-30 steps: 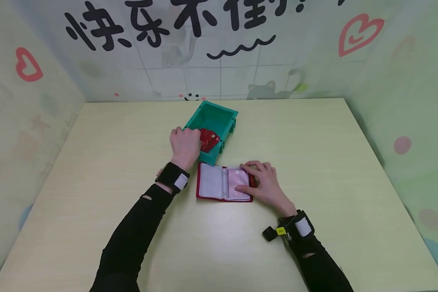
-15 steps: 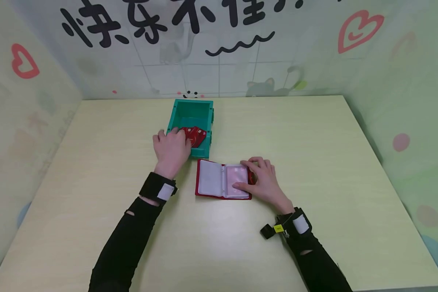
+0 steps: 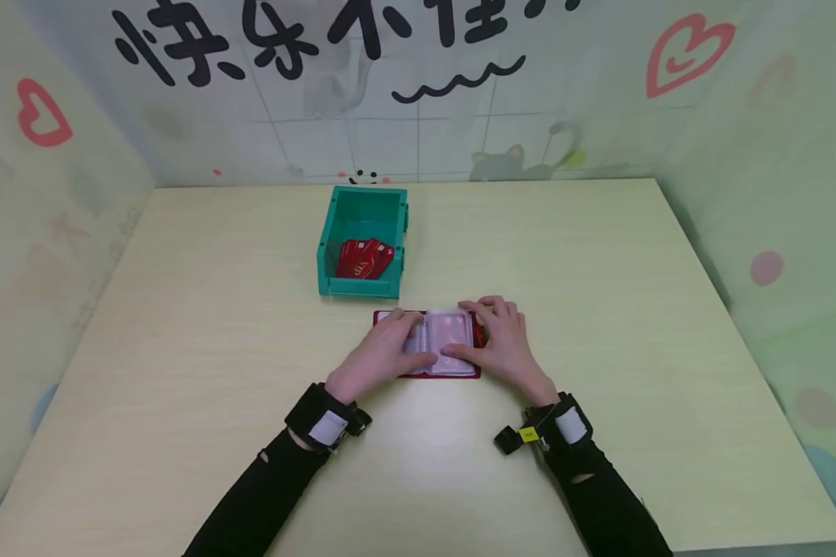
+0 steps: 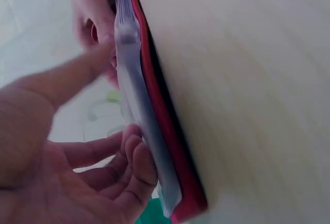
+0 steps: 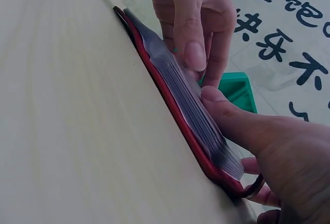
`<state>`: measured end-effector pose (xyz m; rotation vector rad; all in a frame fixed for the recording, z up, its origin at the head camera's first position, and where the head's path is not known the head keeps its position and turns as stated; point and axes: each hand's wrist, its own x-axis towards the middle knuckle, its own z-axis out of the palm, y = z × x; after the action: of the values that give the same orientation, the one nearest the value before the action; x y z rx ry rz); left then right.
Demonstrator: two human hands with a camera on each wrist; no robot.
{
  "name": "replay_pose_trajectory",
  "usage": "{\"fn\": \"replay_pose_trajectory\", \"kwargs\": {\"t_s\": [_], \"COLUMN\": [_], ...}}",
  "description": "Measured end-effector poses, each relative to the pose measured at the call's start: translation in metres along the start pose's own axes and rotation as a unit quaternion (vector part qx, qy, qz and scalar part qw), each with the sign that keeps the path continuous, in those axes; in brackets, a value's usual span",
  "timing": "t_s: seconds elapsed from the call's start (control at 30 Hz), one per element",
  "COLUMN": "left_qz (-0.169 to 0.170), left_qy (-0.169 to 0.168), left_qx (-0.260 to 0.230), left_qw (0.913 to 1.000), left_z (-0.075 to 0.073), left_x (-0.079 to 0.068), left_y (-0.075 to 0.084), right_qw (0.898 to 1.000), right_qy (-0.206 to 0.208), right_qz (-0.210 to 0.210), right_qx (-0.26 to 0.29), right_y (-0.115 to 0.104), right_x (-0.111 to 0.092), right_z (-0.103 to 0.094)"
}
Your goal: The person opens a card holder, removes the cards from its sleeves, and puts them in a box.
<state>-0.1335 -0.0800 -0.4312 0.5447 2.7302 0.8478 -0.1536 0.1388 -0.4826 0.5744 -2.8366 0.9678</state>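
A red card holder (image 3: 451,329) lies open flat on the table, its clear plastic sleeves facing up and a pinkish card showing on the right page. My left hand (image 3: 379,350) rests over the left page; in the left wrist view its fingertips (image 4: 140,157) touch the sleeves at the far edge while its thumb points across them. With my right hand (image 3: 507,348) I hold the right side of the holder: the thumb (image 5: 227,108) lies on the stacked sleeves (image 5: 193,108) and the other fingers reach round the far and right edges.
Behind the card holder stands a teal plastic bin (image 3: 359,288) with several red cards (image 3: 364,259) inside at its near end. Printed wall panels (image 3: 418,147) border the pale wooden table (image 3: 564,255) at the back and sides.
My left hand turned the bin straighter and shifted it left, then let go and came down to the left page of the card holder. My right hand stayed at the holder.
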Motion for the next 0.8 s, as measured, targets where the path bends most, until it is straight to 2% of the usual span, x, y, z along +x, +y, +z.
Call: {"fn": "replay_pose_trajectory", "kwargs": {"t_s": [0.07, 0.13, 0.33, 0.43, 0.57, 0.63, 0.7, 0.8], "left_qz": [-0.009, -0.005, 0.049, 0.061, 0.051, 0.047, 0.053, 0.065], "left_qy": [-0.010, -0.017, 0.000, 0.002, -0.012, -0.016, -0.016, -0.012], "left_qx": [-0.021, -0.016, 0.020, 0.009, -0.036, -0.063, -0.087, -0.123], "left_qw": [0.9997, 0.9997, 0.9986, 0.9981, 0.9980, 0.9967, 0.9947, 0.9902], "left_z": [0.003, 0.006, 0.011, 0.010, 0.006, 0.004, 0.003, 0.000], "left_x": [0.000, 0.000, 0.004, 0.005, 0.006, 0.007, 0.008, 0.008], "left_y": [-0.002, -0.004, -0.005, -0.006, -0.009, -0.011, -0.014, -0.020], "right_qw": [1.000, 1.000, 1.000, 0.997, 0.983, 0.978, 0.981, 0.993], "right_qy": [-0.004, -0.003, 0.023, 0.040, 0.059, 0.067, 0.068, 0.041], "right_qz": [0.012, 0.020, 0.001, -0.025, -0.061, -0.068, -0.068, -0.058], "right_qx": [-0.005, -0.007, 0.015, 0.063, 0.166, 0.188, 0.167, 0.092], "right_y": [-0.003, -0.005, -0.006, -0.004, 0.001, 0.005, 0.008, 0.010], "right_x": [0.000, 0.000, 0.002, 0.003, 0.004, 0.004, 0.004, 0.003], "right_z": [0.001, 0.001, 0.008, 0.009, 0.004, 0.001, 0.000, 0.000]}}
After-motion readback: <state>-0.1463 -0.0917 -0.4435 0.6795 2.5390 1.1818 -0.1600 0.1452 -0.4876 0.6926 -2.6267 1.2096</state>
